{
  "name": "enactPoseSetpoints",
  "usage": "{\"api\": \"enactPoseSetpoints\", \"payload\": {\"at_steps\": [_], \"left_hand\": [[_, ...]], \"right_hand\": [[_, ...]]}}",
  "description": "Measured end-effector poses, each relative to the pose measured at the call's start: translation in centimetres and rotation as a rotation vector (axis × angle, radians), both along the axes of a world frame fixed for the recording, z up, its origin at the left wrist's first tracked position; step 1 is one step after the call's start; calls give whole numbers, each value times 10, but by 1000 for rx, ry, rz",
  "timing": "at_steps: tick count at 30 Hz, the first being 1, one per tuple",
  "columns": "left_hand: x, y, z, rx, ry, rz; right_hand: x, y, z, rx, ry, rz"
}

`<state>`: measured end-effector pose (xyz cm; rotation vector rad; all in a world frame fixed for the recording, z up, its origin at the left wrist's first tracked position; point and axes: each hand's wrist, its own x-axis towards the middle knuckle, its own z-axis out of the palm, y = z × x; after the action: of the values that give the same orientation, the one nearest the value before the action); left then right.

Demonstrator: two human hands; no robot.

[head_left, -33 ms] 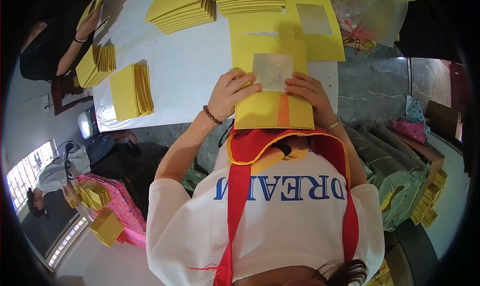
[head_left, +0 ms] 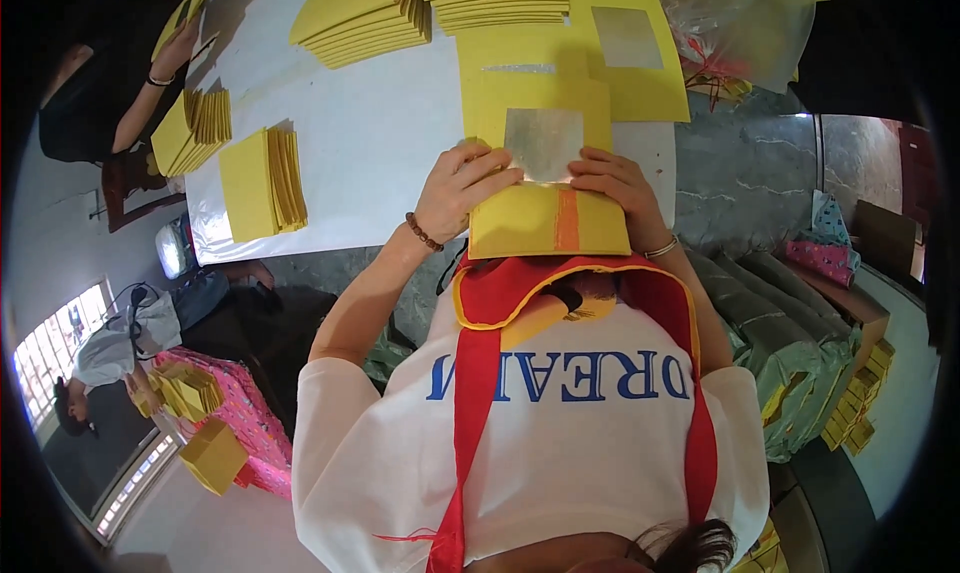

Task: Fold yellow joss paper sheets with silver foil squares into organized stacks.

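A folded yellow paper piece (head_left: 505, 220) lies at the table's near edge in front of me. It has a square, shiny greyish window (head_left: 544, 145) and an orange strip (head_left: 567, 219) on its lower panel. My left hand (head_left: 465, 183) grips its left side, fingers bent over the top by the window's lower corner. At the opposite side my right hand (head_left: 615, 183) holds the paper with its fingers laid across it. Both thumbs are hidden. Just beyond lies another flat yellow sheet (head_left: 650, 91) with a similar window.
Stacks of folded yellow paper (head_left: 365, 28) stand on the white table (head_left: 370, 153), with smaller bundles (head_left: 262, 185) at its left. A co-worker's arm (head_left: 145, 113) is at the far left. Clear plastic bags (head_left: 745, 18) sit at the right, and wrapped green bundles (head_left: 800, 358) below them.
Very little differs: the fingers of my right hand and the upper part of the yellow paper have shifted slightly to the left.
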<state>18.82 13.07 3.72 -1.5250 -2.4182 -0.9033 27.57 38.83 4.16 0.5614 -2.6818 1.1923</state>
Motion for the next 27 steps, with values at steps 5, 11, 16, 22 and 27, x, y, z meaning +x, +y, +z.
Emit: {"api": "enactPoseSetpoints", "payload": {"at_steps": [5, 11, 16, 22, 27], "left_hand": [[8, -6, -5, -7, -168, -1], [9, -8, 0, -48, -225, -33], [11, -9, 9, -52, -33, -51], [11, -3, 10, -17, -51, -32], [7, -7, 6, -77, -40, -87]], "right_hand": [[4, -6, -7, -165, -162, 34], [7, -5, -7, -143, -197, 50], [6, 5, -6, -181, -215, 134], [0, -1, -5, 61, -151, 154], [-3, 2, -2, 239, -87, 202]]}}
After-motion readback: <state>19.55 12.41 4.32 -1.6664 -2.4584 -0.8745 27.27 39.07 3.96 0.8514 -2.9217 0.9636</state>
